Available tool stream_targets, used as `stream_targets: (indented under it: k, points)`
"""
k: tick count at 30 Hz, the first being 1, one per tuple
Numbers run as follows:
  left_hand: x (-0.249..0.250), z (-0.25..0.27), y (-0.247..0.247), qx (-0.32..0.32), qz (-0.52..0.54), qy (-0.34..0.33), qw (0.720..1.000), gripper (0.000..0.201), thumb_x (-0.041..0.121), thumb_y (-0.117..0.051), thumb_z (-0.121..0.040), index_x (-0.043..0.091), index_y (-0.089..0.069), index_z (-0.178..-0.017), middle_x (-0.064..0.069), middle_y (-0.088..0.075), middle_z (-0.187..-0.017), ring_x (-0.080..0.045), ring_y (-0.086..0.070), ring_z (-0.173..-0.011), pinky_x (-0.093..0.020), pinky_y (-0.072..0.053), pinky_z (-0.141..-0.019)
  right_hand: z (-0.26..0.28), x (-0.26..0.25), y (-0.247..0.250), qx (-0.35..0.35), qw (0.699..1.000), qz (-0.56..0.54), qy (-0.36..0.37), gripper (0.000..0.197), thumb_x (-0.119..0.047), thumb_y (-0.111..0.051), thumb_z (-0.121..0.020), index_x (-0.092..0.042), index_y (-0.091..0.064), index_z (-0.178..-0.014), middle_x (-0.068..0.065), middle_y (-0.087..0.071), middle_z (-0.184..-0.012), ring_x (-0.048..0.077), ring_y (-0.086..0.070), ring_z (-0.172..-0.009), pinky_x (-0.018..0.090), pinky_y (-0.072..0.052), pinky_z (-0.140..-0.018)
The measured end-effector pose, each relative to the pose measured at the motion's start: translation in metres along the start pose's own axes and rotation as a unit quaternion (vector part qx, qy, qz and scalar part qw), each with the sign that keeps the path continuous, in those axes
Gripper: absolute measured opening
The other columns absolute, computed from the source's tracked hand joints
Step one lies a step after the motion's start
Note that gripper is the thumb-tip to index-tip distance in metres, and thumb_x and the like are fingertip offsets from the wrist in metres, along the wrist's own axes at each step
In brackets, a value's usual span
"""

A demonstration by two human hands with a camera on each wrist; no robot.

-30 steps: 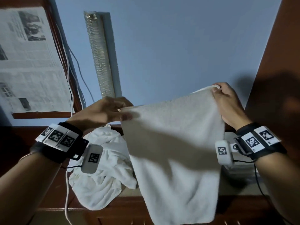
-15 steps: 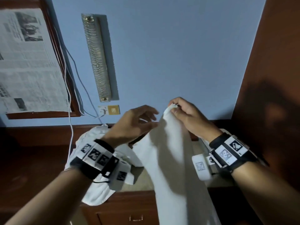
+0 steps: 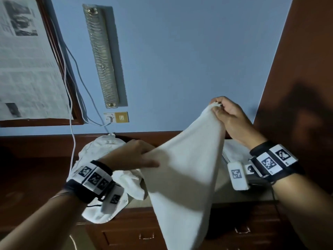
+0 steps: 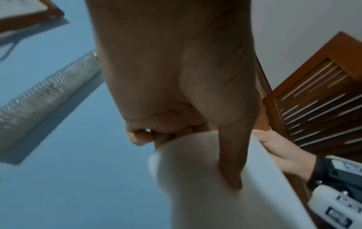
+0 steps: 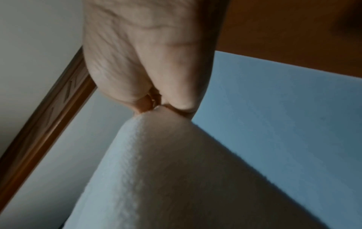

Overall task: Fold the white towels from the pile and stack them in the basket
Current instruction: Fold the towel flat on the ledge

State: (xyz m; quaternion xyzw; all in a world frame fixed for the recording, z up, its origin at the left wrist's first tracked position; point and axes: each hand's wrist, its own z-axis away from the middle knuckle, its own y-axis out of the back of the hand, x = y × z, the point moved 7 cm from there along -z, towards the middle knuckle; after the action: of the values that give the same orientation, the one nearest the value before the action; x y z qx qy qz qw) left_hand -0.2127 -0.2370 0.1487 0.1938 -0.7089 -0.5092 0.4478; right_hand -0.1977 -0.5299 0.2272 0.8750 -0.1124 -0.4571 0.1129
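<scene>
A white towel [image 3: 183, 177] hangs in the air, doubled over lengthwise. My right hand [image 3: 216, 107] pinches its top corners together, which shows close up in the right wrist view [image 5: 156, 106]. My left hand [image 3: 144, 157] holds the towel's left edge lower down, thumb [image 4: 231, 170] on the front and fingers curled behind. The towel [image 4: 195, 186] stretches slanting between the two hands. The pile of white towels [image 3: 95, 154] lies crumpled on the wooden counter behind my left wrist. A pale shape [image 3: 236, 150] behind my right wrist is mostly hidden; I cannot tell whether it is the basket.
A wooden cabinet with drawers [image 3: 126, 231] stands below the counter. A white cable [image 3: 72, 123] runs down the blue wall to a socket [image 3: 117, 117]. A dark wooden panel [image 3: 297, 69] closes the right side. A louvred door [image 4: 317, 108] shows in the left wrist view.
The towel was spread wide, then both hands met at its top. Now my left hand has slid down the left edge and my right hand has lifted the corners up and to the right.
</scene>
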Motion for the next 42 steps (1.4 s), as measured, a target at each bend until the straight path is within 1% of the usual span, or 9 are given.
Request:
stream_targets:
  k: [5, 11, 14, 20, 24, 28, 31, 33, 42]
  points:
    - [-0.046, 0.021, 0.012, 0.059, -0.123, 0.056, 0.989, 0.040, 0.036, -0.079, -0.087, 0.026, -0.069, -0.124, 0.012, -0.073, -0.110, -0.011, -0.066, -0.100, -0.034, -0.052, -0.092, -0.001, 0.012, 0.009, 0.002, 1.000, 0.003, -0.004, 0.019, -0.013, -0.048, -0.106, -0.025, -0.063, -0.104, -0.013, -0.061, -0.094, 0.005, -0.053, -0.086, 0.031, -0.040, -0.084]
    - [-0.013, 0.023, 0.012, 0.125, 0.022, -0.023, 0.992, 0.033, 0.028, -0.082, -0.086, 0.036, -0.065, -0.112, 0.017, -0.074, -0.094, -0.001, -0.069, -0.089, -0.026, -0.058, -0.078, -0.007, -0.004, -0.039, -0.085, 0.996, 0.001, 0.001, 0.019, -0.007, -0.047, -0.108, -0.019, -0.061, -0.108, -0.012, -0.059, -0.088, 0.007, -0.052, -0.082, 0.026, -0.041, -0.078]
    - [0.014, 0.008, 0.005, 0.185, 0.040, -0.084, 0.978, 0.032, 0.021, -0.070, -0.091, 0.030, -0.069, -0.122, 0.014, -0.065, -0.111, -0.002, -0.060, -0.099, -0.015, -0.047, -0.083, -0.008, -0.013, -0.057, -0.126, 0.992, -0.006, 0.000, 0.019, -0.003, -0.045, -0.108, -0.015, -0.060, -0.110, -0.010, -0.060, -0.088, 0.008, -0.053, -0.083, 0.026, -0.043, -0.077]
    - [-0.016, -0.024, -0.064, 0.092, -0.086, 0.000, 0.992, 0.055, 0.039, -0.060, -0.089, 0.031, -0.051, -0.143, 0.005, -0.038, -0.117, -0.018, -0.042, -0.109, -0.048, -0.045, -0.100, -0.011, -0.027, -0.055, -0.121, 0.991, -0.052, 0.015, 0.023, -0.001, -0.044, -0.108, -0.017, -0.061, -0.104, -0.003, -0.056, -0.090, 0.009, -0.050, -0.081, 0.018, -0.043, -0.073]
    - [-0.027, -0.023, -0.059, 0.105, -0.083, 0.019, 0.991, 0.045, 0.047, -0.051, -0.085, 0.038, -0.058, -0.129, 0.014, -0.047, -0.109, -0.016, -0.049, -0.107, -0.045, -0.040, -0.098, -0.008, -0.018, -0.037, -0.106, 0.994, -0.038, 0.000, 0.019, -0.007, -0.047, -0.108, -0.019, -0.061, -0.106, -0.003, -0.056, -0.090, 0.010, -0.050, -0.080, 0.022, -0.043, -0.072]
    - [-0.034, -0.010, -0.045, 0.093, -0.074, -0.033, 0.992, 0.013, 0.027, -0.062, -0.093, 0.036, -0.062, -0.103, 0.018, -0.060, -0.085, 0.002, -0.048, -0.088, -0.035, -0.037, -0.086, -0.009, 0.006, -0.013, -0.018, 0.999, 0.012, -0.035, 0.018, -0.009, -0.046, -0.109, -0.016, -0.062, -0.111, -0.007, -0.061, -0.092, 0.008, -0.055, -0.082, 0.027, -0.044, -0.079]
    - [-0.032, 0.006, -0.038, 0.053, 0.004, -0.060, 0.997, 0.027, 0.005, -0.063, -0.087, 0.029, -0.058, -0.099, 0.013, -0.066, -0.087, -0.002, -0.058, -0.085, -0.021, -0.043, -0.070, -0.012, 0.025, 0.003, 0.050, 0.997, -0.002, -0.060, 0.021, -0.010, -0.047, -0.108, -0.023, -0.063, -0.107, -0.006, -0.061, -0.094, 0.009, -0.054, -0.081, 0.031, -0.044, -0.075]
    - [-0.031, 0.015, -0.035, 0.017, 0.032, -0.054, 0.998, 0.034, 0.002, -0.061, -0.083, 0.028, -0.054, -0.103, 0.011, -0.067, -0.094, -0.009, -0.060, -0.084, -0.027, -0.051, -0.066, -0.015, 0.033, 0.007, 0.072, 0.995, -0.017, -0.069, 0.022, -0.011, -0.048, -0.107, -0.026, -0.064, -0.103, -0.004, -0.062, -0.097, 0.013, -0.054, -0.085, 0.033, -0.045, -0.079]
    - [-0.047, 0.021, 0.022, 0.150, -0.147, -0.011, 0.978, 0.050, 0.067, -0.064, -0.086, 0.024, -0.071, -0.109, 0.023, -0.053, -0.096, -0.009, -0.043, -0.090, -0.036, -0.039, -0.086, -0.022, 0.045, 0.008, 0.113, 0.991, 0.023, -0.070, 0.014, -0.032, -0.053, -0.095, -0.035, -0.066, -0.098, -0.010, -0.068, -0.099, 0.011, -0.060, -0.090, 0.036, -0.048, -0.087]
